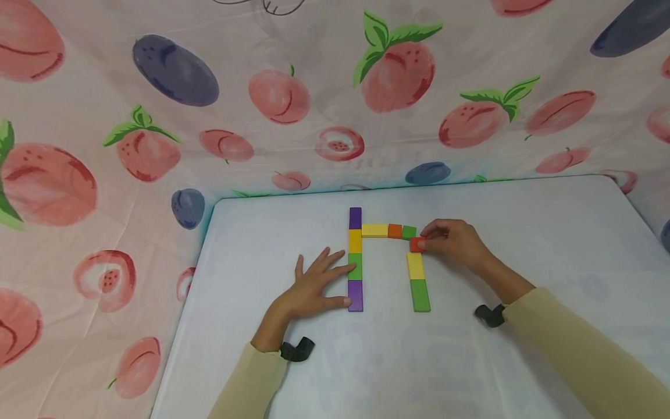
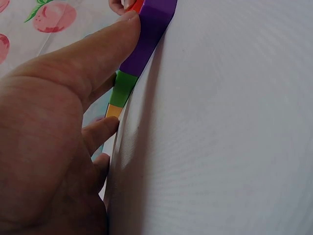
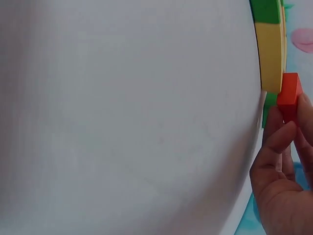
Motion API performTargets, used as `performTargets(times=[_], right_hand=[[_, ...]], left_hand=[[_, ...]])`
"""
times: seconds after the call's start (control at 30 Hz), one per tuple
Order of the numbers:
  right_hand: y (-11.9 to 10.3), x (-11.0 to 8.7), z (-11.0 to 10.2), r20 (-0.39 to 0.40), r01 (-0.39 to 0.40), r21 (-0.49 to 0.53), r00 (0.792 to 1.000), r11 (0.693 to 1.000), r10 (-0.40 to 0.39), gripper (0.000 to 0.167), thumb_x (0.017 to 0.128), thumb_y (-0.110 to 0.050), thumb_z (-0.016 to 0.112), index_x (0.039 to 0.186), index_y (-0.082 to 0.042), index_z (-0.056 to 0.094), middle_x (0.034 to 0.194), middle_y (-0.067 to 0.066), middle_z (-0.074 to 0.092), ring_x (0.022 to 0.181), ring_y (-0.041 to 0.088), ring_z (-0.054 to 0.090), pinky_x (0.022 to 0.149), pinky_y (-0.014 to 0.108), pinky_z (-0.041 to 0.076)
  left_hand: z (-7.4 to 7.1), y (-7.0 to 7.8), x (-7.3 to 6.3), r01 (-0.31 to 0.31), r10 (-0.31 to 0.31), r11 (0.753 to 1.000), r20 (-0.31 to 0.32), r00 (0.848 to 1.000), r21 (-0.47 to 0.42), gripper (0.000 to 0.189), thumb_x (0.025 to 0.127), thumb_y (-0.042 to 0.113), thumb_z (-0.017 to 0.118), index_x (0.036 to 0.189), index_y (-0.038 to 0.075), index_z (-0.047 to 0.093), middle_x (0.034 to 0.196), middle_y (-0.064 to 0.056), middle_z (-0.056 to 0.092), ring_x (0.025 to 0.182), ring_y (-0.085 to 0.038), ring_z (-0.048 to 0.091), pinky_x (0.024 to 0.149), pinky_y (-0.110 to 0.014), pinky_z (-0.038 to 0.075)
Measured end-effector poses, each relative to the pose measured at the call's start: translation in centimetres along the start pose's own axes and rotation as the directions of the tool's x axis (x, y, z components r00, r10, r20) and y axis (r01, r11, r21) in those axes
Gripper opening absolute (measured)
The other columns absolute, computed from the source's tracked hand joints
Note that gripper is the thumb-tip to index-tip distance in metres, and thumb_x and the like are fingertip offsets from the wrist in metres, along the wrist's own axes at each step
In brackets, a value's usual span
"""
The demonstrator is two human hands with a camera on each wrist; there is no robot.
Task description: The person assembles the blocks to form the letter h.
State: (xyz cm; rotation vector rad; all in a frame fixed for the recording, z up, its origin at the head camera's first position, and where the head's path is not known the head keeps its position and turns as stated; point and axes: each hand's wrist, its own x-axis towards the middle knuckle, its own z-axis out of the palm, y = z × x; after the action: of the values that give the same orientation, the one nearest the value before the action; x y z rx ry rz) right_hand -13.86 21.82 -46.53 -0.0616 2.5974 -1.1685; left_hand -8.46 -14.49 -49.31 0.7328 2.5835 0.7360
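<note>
My right hand pinches a small red block between thumb and fingers, at the corner below a green block and above a yellow block. A longer green block continues that right leg downward. In the right wrist view the red block overlaps the end of the yellow one. With fingers spread, my left hand touches the left column: its index fingertip is at a green block, its thumb at a purple block. An orange-yellow block and dark purple block top that column.
A yellow block and an orange block run from the left column toward the corner. All lie on a white table. Fruit-print cloth rises behind the table's far edge. Each wrist carries a black camera mount.
</note>
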Motion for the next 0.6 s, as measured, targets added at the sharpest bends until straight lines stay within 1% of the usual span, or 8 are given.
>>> performTargets(times=[0.2, 0.3, 0.43, 0.6], right_hand=[[-0.41, 0.08, 0.37, -0.022, 0.010, -0.024, 1.000, 1.000, -0.011, 0.028, 0.091, -0.033, 0.079, 0.109, -0.013, 0.071, 0.101, 0.008, 0.075, 0.101, 0.025, 0.064, 0.082, 0.031, 0.051], [-0.47, 0.15, 0.46, -0.025, 0.012, -0.031, 1.000, 0.999, -0.013, 0.026, 0.091, -0.032, 0.079, 0.107, -0.013, 0.072, 0.099, 0.006, 0.076, 0.099, 0.024, 0.063, 0.080, 0.030, 0.050], [-0.42, 0.29, 0.56, -0.028, 0.005, -0.041, 1.000, 0.999, -0.006, 0.026, 0.091, -0.032, 0.079, 0.107, -0.014, 0.073, 0.097, 0.005, 0.076, 0.099, 0.024, 0.063, 0.079, 0.030, 0.050], [-0.52, 0.32, 0.62, -0.037, -0.009, -0.060, 0.999, 0.998, 0.007, 0.025, 0.091, -0.033, 0.079, 0.107, -0.014, 0.074, 0.099, 0.006, 0.075, 0.103, 0.026, 0.062, 0.079, 0.030, 0.049]], left_hand=[[0.07, -0.08, 0.00, -0.002, 0.002, 1.000, 0.002, 1.000, 0.002, 0.074, 0.090, 0.059, 0.069, 0.156, 0.044, 0.038, 0.172, 0.011, 0.016, 0.162, -0.021, -0.004, 0.118, -0.070, -0.019], [0.09, -0.12, 0.02, -0.003, 0.003, 1.000, 0.002, 1.000, 0.005, 0.074, 0.090, 0.059, 0.068, 0.156, 0.045, 0.038, 0.172, 0.011, 0.016, 0.162, -0.021, -0.004, 0.118, -0.070, -0.018], [0.07, -0.13, -0.01, -0.007, 0.007, 1.000, 0.000, 1.000, 0.006, 0.074, 0.090, 0.058, 0.068, 0.156, 0.045, 0.038, 0.172, 0.011, 0.017, 0.162, -0.021, -0.003, 0.118, -0.070, -0.018], [0.02, -0.05, -0.03, -0.011, 0.011, 1.000, -0.005, 1.000, 0.000, 0.074, 0.090, 0.058, 0.069, 0.156, 0.044, 0.038, 0.172, 0.009, 0.017, 0.162, -0.022, -0.003, 0.118, -0.070, -0.018]])
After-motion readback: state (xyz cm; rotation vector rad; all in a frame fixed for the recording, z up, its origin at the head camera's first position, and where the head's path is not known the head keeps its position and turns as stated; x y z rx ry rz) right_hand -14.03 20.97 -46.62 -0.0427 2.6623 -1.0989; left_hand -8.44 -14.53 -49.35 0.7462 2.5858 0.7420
